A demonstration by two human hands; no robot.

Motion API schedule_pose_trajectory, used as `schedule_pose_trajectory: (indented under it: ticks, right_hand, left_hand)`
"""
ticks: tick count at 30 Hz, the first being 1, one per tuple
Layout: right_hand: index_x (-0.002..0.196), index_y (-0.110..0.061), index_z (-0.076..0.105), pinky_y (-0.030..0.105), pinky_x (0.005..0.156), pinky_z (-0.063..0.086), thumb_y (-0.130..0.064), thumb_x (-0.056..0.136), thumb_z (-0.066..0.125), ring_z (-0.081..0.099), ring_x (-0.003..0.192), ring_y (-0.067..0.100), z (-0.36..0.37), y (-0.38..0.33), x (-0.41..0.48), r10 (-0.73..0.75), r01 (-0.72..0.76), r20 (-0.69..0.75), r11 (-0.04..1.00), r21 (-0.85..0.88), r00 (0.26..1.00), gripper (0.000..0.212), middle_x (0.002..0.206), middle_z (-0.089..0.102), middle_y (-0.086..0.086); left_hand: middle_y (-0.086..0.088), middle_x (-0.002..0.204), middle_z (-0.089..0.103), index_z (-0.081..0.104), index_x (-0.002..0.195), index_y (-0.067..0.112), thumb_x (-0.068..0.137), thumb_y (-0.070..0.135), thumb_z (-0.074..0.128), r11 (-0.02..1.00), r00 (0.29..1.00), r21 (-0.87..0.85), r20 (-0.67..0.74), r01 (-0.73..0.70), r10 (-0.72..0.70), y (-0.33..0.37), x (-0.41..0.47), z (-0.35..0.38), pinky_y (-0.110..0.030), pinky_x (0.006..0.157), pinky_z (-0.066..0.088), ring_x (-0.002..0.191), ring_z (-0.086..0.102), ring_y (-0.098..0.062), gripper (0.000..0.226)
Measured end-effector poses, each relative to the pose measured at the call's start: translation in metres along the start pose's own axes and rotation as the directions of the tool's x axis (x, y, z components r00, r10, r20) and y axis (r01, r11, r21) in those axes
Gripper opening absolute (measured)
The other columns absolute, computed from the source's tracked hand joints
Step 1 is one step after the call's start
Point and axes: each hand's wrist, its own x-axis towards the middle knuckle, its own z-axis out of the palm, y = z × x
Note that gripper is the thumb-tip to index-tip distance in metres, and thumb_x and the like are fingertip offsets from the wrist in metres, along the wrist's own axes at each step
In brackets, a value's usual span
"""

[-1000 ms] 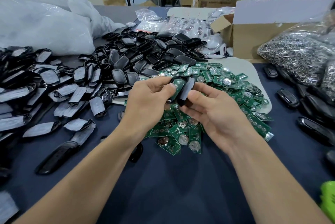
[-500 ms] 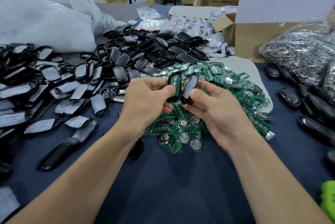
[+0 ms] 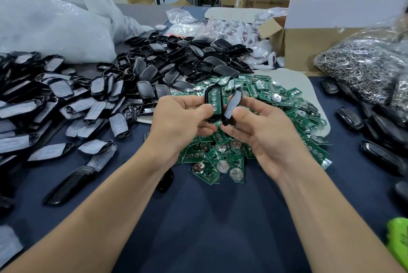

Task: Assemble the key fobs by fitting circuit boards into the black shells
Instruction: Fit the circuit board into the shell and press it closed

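Left hand (image 3: 176, 122): thumb and fingers pinch a black oval shell (image 3: 213, 101) with a green board seated inside, just above the pile of green circuit boards (image 3: 284, 100).
Right hand (image 3: 265, 133): fingers curled round a second black shell half (image 3: 231, 106), grey inside, just beside the first.
Hidden: both hands cover the pile's middle.
Cut off: bright green object (image 3: 397, 241), right of the pile.
Around: heap of empty black shells (image 3: 187, 60) behind the pile; clear bag of metal rings (image 3: 362, 69) to its right.
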Motion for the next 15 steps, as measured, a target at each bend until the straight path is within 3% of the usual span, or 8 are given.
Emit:
schedule_pose_trajectory:
  ticks: [10,15]
  right_hand:
    - [0.110,-0.010,0.072,0.028,0.077,0.064,-0.001,0.097,0.066,0.077,0.099,0.024,-0.0004,0.0012,0.0010,-0.009,0.009,0.007,1.000,-0.017,1.000,0.017,0.103,0.080,0.010]
    - [0.108,-0.012,0.075,0.030,0.079,0.064,0.002,0.094,0.069,0.077,0.092,0.023,-0.0002,0.0055,0.0016,-0.066,0.064,-0.012,0.994,-0.090,0.998,0.020,0.096,0.080,0.008]
  left_hand:
    - [-0.005,0.080,0.081,0.079,0.105,0.007,0.091,0.007,0.078,0.997,0.998,0.037,0.021,-0.066,0.066,-0.0021,-0.0019,-0.0005,-0.025,0.055,0.060,0.061,0.077,-0.026,0.015]
    - [-0.002,0.079,0.081,0.082,0.098,0.023,0.091,0.007,0.078,0.985,0.985,0.080,0.088,-0.154,0.147,-0.0024,-0.0064,0.0008,-0.025,0.060,0.062,0.064,0.077,-0.024,0.018]
